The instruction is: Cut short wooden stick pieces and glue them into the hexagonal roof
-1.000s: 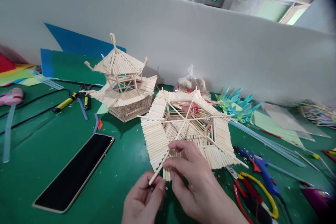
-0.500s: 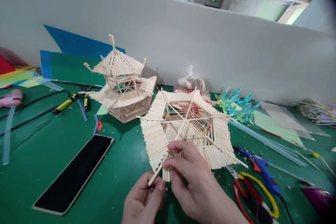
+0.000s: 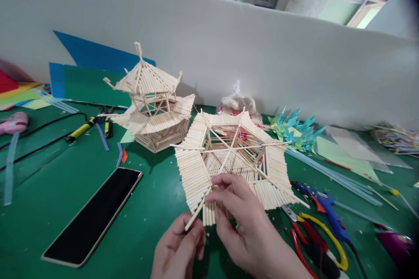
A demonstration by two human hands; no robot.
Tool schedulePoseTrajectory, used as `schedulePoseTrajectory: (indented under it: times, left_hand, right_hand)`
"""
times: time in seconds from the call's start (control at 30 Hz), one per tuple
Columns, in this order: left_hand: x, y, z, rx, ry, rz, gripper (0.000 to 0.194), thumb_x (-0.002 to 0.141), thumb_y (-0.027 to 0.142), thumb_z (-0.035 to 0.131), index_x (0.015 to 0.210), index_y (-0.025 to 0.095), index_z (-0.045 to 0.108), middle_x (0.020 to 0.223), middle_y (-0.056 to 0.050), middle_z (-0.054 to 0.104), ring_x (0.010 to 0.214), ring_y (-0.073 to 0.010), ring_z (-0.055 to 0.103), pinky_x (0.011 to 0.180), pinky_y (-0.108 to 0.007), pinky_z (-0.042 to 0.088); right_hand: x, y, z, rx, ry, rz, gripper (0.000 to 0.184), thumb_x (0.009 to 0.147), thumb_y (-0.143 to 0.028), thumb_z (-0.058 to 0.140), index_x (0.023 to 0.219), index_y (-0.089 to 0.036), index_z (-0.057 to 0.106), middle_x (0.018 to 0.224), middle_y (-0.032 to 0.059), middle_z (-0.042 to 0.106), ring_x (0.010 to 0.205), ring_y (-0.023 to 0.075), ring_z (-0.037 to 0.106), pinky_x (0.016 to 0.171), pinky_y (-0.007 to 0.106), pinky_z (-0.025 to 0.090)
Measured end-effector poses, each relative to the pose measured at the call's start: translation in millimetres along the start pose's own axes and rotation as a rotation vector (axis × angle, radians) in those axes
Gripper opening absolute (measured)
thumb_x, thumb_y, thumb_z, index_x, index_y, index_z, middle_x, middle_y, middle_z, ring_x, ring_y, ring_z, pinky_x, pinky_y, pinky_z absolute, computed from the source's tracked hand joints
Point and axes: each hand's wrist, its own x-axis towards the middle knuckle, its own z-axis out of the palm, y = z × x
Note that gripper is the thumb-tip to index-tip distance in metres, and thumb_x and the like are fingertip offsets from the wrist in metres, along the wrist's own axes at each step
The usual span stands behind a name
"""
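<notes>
A hexagonal roof frame built from thin wooden sticks rests tilted on the green table, its hollow side toward me. My left hand pinches the near end of a protruding rib stick at the frame's front corner. My right hand grips the near edge of the frame, fingers curled over the short sticks there. A finished two-tier stick pavilion stands behind on the left.
A black phone lies at the near left. A blue glue gun and red-and-yellow pliers lie right of the frame. Yellow-handled tools, cables, coloured paper and teal paper flowers line the back by a white partition.
My right hand's fingers have shifted slightly up along the frame's near edge. The frame and left hand have stayed nearly still.
</notes>
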Motion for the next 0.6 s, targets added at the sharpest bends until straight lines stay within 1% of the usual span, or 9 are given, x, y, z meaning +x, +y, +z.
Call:
schedulePoseTrajectory:
  times: [0.07,0.17,0.23,0.4,0.6]
  left_hand:
    - [0.6,-0.7,0.3,0.011,0.013,0.028,0.013,0.062,0.029,0.073,0.067,0.019,0.067,0.049,0.005,0.048,0.046,-0.0115,0.041,0.047,-0.022,0.036]
    - [1.9,-0.5,1.5,0.062,0.042,0.058,0.017,0.06,0.03,0.074,0.056,0.019,0.062,0.047,0.005,0.049,0.043,-0.0113,0.042,0.045,-0.024,0.036]
    - [2.9,0.2,2.4,0.085,0.048,0.072,0.021,0.059,0.031,0.074,0.051,0.019,0.06,0.046,0.005,0.048,0.041,-0.0108,0.041,0.044,-0.024,0.035]
    - [4.5,0.9,3.8,0.103,0.064,0.083,0.019,0.059,0.031,0.075,0.053,0.019,0.061,0.044,0.006,0.047,0.039,-0.0101,0.041,0.041,-0.024,0.034]
    - [3.6,1.7,4.6,0.115,0.075,0.104,0.018,0.06,0.031,0.074,0.056,0.018,0.062,0.045,0.006,0.046,0.039,-0.0094,0.04,0.04,-0.022,0.034]
  right_hand:
    - [-0.3,0.0,1.0,-0.003,0.002,-0.009,0.031,0.073,0.0,0.045,0.094,-0.016,0.06,0.108,0.0094,0.048,0.1,0.0174,0.05,0.084,0.029,0.044]
    - [-0.9,0.3,1.3,-0.002,0.012,-0.026,0.032,0.073,0.001,0.044,0.095,-0.015,0.06,0.108,0.0098,0.048,0.1,0.0172,0.05,0.084,0.028,0.044]
    - [-1.5,0.7,0.7,-0.005,0.01,-0.031,0.032,0.072,0.001,0.044,0.094,-0.016,0.06,0.108,0.0097,0.048,0.099,0.0172,0.05,0.083,0.028,0.044]
    - [-2.8,1.9,0.2,-0.029,-0.021,-0.034,0.035,0.069,0.001,0.046,0.093,-0.019,0.062,0.109,0.0084,0.047,0.099,0.0183,0.05,0.083,0.031,0.045]
    - [-2.8,2.5,1.0,-0.052,-0.041,-0.029,0.036,0.066,0.002,0.047,0.091,-0.02,0.063,0.111,0.008,0.046,0.101,0.0192,0.049,0.083,0.032,0.045]
